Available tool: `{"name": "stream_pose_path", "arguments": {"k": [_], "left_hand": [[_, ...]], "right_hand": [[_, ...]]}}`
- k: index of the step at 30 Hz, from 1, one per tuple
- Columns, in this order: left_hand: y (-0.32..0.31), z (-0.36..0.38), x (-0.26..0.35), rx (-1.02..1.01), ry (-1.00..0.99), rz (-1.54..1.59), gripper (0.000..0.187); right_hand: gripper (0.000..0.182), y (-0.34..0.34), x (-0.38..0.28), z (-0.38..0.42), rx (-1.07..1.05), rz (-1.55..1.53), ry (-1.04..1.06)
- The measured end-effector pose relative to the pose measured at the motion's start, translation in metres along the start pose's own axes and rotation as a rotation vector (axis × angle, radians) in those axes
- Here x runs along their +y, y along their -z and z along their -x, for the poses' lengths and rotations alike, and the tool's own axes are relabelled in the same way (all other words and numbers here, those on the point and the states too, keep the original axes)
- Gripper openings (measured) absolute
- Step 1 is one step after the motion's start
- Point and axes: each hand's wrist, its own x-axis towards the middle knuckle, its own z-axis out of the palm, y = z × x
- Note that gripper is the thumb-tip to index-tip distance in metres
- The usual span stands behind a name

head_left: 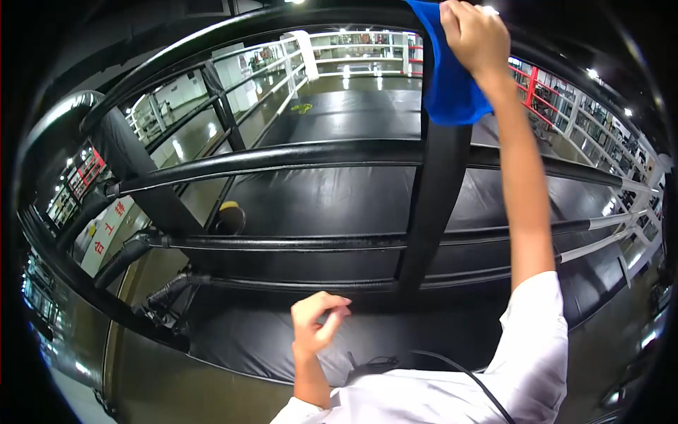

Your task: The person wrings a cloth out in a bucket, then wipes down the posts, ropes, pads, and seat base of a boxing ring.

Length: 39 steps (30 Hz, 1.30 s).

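Observation:
High up, my right hand (480, 35) is closed on a blue cloth (452, 88) at the padded black top rope (339, 15) of a boxing ring. The cloth hangs down in front of a black vertical strap (439, 191) that joins the ropes. My left hand (318, 324) is low in front of my body, away from the ropes. Its fingers are loosely bent, with a gap between thumb and fingers and nothing seen in them.
Lower padded ropes (296, 242) run across in front of me to a black corner post (145, 169). Behind them lies the black ring mat (339, 198); a roll with a yellow rim (229, 206) is near the corner. A thin black cable (466, 374) crosses my white shirt.

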Motion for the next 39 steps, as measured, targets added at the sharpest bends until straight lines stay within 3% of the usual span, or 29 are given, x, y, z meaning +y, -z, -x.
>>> {"name": "stream_pose_path", "arguments": {"k": [1,2,4,5,6,8,9,11,12,15,16,17,18,20,24,26,27,29,30,32,36,38,39], "left_hand": [[0.004,0.002,-0.003,0.061,0.041,0.03,0.015],[0.006,0.003,-0.007,0.118,0.078,0.056,0.011],[-0.003,-0.008,-0.023,0.233,0.154,0.222,0.003],[-0.012,-0.018,-0.029,0.218,0.23,0.295,0.009],[-0.021,-0.038,-0.038,0.202,0.3,0.369,0.015],[-0.041,-0.082,-0.067,0.011,0.335,0.379,0.026],[-0.049,-0.105,-0.084,-0.051,0.402,0.388,0.035],[-0.074,-0.153,-0.131,-0.042,0.395,0.358,0.052],[-0.087,-0.182,-0.162,-0.139,0.354,0.469,0.059],[-0.142,-0.255,-0.167,-0.209,0.529,0.793,0.065],[-0.171,-0.27,-0.219,-0.356,0.443,0.73,0.072],[-0.194,-0.261,-0.221,-0.293,0.585,0.86,0.072],[-0.215,-0.256,-0.217,-0.23,0.718,0.981,0.071],[-0.23,-0.233,-0.204,-0.306,0.711,0.986,0.07],[-0.242,-0.199,-0.186,-0.511,0.628,0.981,0.067],[-0.236,-0.209,-0.19,-0.59,0.601,0.966,0.065],[-0.236,-0.197,-0.186,-0.623,0.588,0.958,0.064],[-0.23,-0.192,-0.185,-0.692,0.571,0.935,0.062],[-0.214,-0.183,-0.185,-0.733,0.561,0.92,0.061],[-0.217,-0.191,-0.186,-0.818,0.55,0.898,0.059],[-0.219,-0.186,-0.186,-0.938,0.555,0.885,0.056],[-0.216,-0.186,-0.19,-0.691,0.399,0.637,0.058],[-0.213,-0.178,-0.203,-0.694,0.407,0.625,0.058]], "right_hand": [[0.022,-0.001,-0.014,0.01,0.0,0.027,-0.05],[0.033,-0.018,-0.015,0.029,0.01,-0.02,-0.145],[0.056,-0.057,-0.019,0.064,0.155,0.338,-0.127],[0.07,-0.066,-0.032,0.078,0.082,0.258,-0.271],[0.072,-0.067,-0.041,0.088,0.12,0.261,-0.263],[0.076,-0.048,-0.069,0.089,-0.001,0.22,-0.373],[0.077,-0.045,-0.075,0.088,-0.016,0.192,-0.383],[0.08,-0.04,-0.079,0.09,-0.013,0.131,-0.39],[0.081,-0.037,-0.08,0.091,-0.003,0.122,-0.373],[0.081,-0.026,-0.086,0.102,-0.061,0.1,-0.385],[0.081,-0.023,-0.088,0.11,-0.085,0.086,-0.39],[0.083,-0.019,-0.089,0.12,-0.131,0.039,-0.406],[0.073,-0.01,-0.097,0.126,-0.046,0.163,-0.357],[0.064,-0.02,-0.107,0.171,-0.107,0.328,-0.367],[0.067,-0.033,-0.141,0.308,-0.257,-0.091,-0.401],[0.073,-0.014,-0.169,0.357,-0.645,-0.072,-0.659],[0.073,-0.005,-0.167,0.352,-0.643,-0.08,-0.662],[0.082,0.009,-0.163,0.335,-1.347,-0.044,-0.533],[0.078,-0.033,-0.196,0.425,-0.521,0.119,-0.898],[0.051,0.016,-0.191,0.393,-0.578,0.194,-0.53],[0.04,0.02,-0.202,0.44,-0.371,-0.071,-0.569],[0.039,0.016,-0.203,0.457,-0.866,-0.338,-0.865],[0.031,0.006,-0.218,0.494,-0.592,-0.266,-0.738]]}}
